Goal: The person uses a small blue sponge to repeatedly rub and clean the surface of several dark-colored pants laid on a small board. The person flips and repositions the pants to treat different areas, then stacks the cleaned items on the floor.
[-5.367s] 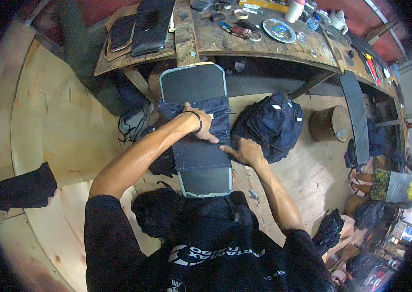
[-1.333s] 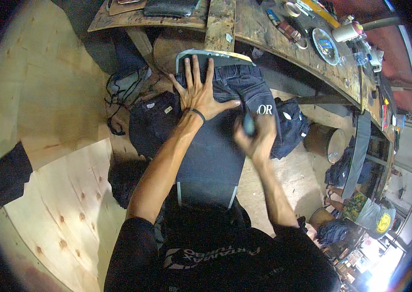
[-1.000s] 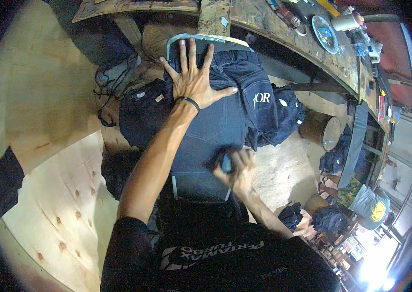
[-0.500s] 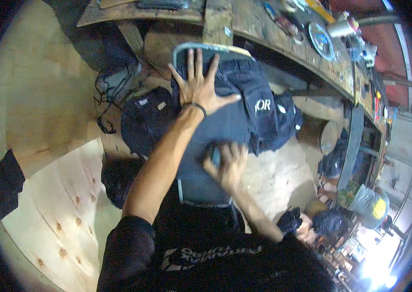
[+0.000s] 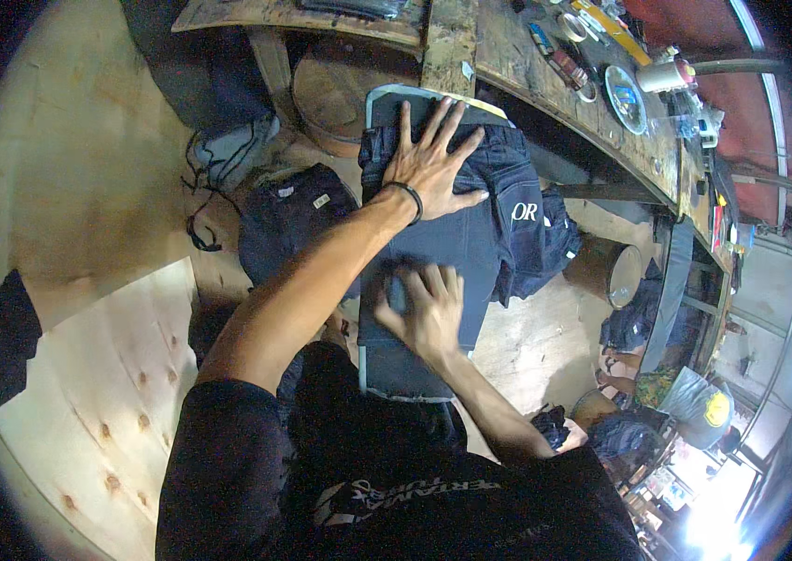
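Note:
A dark navy pair of trousers or shorts (image 5: pixel 447 238), with white lettering on one leg, is pulled over a flat padded board (image 5: pixel 391 376) with a pale rim. My left hand (image 5: pixel 428 164), wearing a dark wristband, lies flat near the garment's waist with its fingers spread. Closer to me, my right hand (image 5: pixel 433 309) rests over the cloth, partly smeared by motion. Between its thumb and fingers is a small blue-grey piece (image 5: pixel 399 295), too blurred to tell its kind. The board's near end reaches my body.
Dark folded garments (image 5: pixel 293 220) lie left of the board, and more hang out at its right. A worn wooden workbench (image 5: pixel 592 122) runs along the far right, bearing tape rolls and a round dish (image 5: pixel 626 99). A round wooden stool (image 5: pixel 622 274) stands at right.
The view has shifted, so the board sits farther right in the picture. My right hand has moved a little leftward across the cloth; my left hand still presses near the waist.

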{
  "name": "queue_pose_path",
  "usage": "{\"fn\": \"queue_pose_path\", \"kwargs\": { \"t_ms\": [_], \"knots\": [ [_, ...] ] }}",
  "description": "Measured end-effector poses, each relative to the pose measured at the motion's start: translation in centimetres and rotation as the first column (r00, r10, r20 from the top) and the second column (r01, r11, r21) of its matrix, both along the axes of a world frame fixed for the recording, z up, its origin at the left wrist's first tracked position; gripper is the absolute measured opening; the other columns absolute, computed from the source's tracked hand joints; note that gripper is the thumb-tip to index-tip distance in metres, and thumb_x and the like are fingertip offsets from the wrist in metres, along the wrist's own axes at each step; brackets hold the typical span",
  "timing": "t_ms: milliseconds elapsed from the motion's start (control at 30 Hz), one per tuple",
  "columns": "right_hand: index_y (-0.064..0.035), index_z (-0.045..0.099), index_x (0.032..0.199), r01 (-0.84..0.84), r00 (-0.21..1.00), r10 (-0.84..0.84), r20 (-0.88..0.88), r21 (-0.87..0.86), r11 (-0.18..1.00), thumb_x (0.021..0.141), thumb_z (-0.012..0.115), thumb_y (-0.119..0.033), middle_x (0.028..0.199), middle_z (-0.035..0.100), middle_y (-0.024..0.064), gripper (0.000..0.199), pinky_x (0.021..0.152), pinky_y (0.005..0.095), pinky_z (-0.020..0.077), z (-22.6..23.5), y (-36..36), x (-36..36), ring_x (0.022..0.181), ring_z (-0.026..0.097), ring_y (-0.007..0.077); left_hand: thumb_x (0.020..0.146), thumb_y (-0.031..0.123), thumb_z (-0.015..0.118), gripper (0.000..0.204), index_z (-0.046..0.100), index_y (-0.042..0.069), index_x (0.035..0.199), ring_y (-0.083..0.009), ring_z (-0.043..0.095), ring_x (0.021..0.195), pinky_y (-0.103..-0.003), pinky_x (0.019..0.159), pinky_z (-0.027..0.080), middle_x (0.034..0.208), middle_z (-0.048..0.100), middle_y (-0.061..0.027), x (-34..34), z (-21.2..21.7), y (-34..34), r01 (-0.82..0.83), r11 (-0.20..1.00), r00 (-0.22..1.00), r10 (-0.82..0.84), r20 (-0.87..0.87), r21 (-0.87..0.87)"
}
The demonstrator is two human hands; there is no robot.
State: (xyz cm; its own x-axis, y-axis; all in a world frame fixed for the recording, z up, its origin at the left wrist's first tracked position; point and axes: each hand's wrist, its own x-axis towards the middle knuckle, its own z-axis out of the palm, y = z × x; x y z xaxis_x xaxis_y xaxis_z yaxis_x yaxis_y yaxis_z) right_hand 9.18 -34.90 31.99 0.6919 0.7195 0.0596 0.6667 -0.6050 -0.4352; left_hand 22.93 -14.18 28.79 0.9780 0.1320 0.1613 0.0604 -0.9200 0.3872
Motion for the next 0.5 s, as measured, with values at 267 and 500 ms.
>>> {"fn": "queue_pose_path", "kwargs": {
  "t_ms": [267,500],
  "knots": [
    [-0.0031,0.072,0.112,-0.304,0.945,0.301,-0.124,-0.007,0.953,0.077,0.088,-0.046,0.104,0.065,0.0186,0.058,0.089,0.0526,0.0473,4.2,3.1,7.8,0.101,0.059,0.0413,0.076,0.088,0.070,0.119,0.040,0.022,0.169,-0.0362,0.007,0.169,-0.077,0.128,-0.001,0.181,0.015,-0.0215,1.2,-0.4,1.0,0.019,0.998,0.999,-0.020,-0.025,-0.055],
    [-0.0062,0.078,0.104,-0.366,0.923,0.371,-0.106,0.060,0.928,0.070,0.093,-0.035,0.105,0.067,0.0124,0.047,0.089,0.0509,0.0499,0.9,3.4,12.5,0.105,0.062,0.0387,0.068,0.096,0.069,0.130,0.035,0.025,0.171,-0.0407,0.011,0.168,-0.076,0.129,0.004,0.180,0.019,-0.0206,1.5,-0.2,1.1,-0.018,1.000,1.000,0.017,-0.026,-0.025]
  ]
}}
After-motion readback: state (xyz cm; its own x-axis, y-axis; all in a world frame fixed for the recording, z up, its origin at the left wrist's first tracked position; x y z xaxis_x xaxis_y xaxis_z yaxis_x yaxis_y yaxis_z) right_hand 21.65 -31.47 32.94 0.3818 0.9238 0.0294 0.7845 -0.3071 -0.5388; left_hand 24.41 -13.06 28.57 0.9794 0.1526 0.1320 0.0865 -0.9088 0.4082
